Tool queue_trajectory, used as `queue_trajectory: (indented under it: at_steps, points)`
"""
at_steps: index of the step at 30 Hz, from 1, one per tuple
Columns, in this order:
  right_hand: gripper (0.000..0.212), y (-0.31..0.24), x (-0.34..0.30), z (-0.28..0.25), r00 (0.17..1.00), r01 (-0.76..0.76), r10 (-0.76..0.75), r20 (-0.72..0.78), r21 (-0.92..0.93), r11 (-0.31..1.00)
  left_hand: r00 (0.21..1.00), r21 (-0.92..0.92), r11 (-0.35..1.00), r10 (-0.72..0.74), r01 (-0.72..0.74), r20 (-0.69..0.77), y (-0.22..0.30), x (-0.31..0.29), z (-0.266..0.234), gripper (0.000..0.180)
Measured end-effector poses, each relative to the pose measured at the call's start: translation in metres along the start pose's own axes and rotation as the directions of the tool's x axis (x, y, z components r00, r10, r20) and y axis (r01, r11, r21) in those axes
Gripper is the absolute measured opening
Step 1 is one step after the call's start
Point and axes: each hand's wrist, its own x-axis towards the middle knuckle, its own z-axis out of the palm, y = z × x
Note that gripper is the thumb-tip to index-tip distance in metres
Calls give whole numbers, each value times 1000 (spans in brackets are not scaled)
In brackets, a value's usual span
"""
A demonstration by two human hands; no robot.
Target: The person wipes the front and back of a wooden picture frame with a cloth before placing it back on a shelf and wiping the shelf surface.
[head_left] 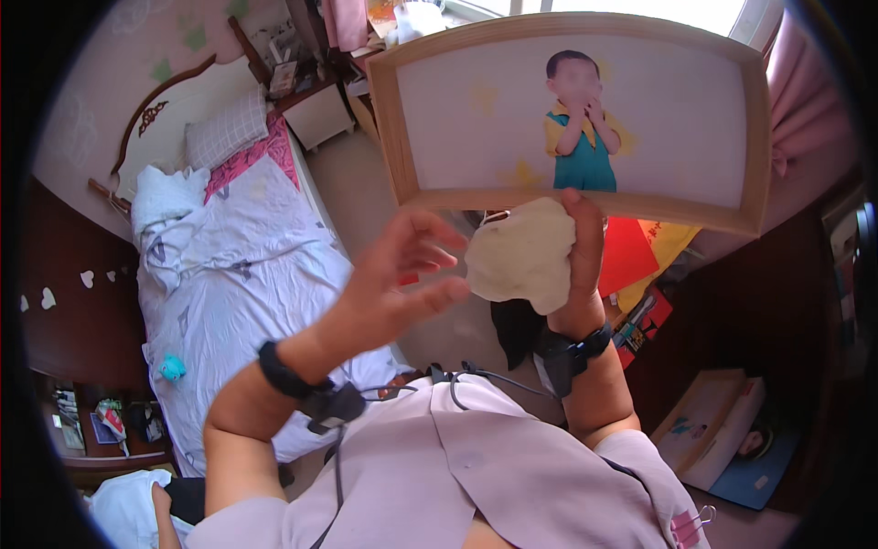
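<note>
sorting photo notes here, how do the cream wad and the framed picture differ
The cream wad is lumpy and irregular, while the framed picture is flat and four-sided. The cream wad is plain; the framed picture shows a figure in yellow and teal inside a wooden border. The cream wad appears much smaller than the framed picture. Both have pale surfaces.

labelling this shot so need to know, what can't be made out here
In the head view:
Right hand: most fingers, hidden behind the cream wad.
Framed picture: its back, turned away.
Left hand: fine finger detail, blurred.
Person at lower left: mostly cut off by the lower edge.
</note>
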Motion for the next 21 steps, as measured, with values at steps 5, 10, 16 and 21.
queue_trajectory:
  at_steps: [5, 10, 16, 21]
  points:
    - [13, 20, 14, 18, 951, 23, 13, -309, 113, 993, 987, -454, 880, 92, -141, -129, -29, 11, 53, 89]
    - [14, 27, 19, 27, 935, 107, -115, -335, -42, 993, 948, 61, 985, 170, -160, -268, -28, 13, 39, 96]
    - [11, 14, 27, 45, 866, 325, -320, -385, -53, 944, 843, 453, 768, 535, -453, -64, -6, 25, 42, 89]
    - [10, 18, 19, 50, 852, 393, -417, -317, -139, 909, 866, 127, 883, 469, -453, -174, -25, 35, 61, 82]
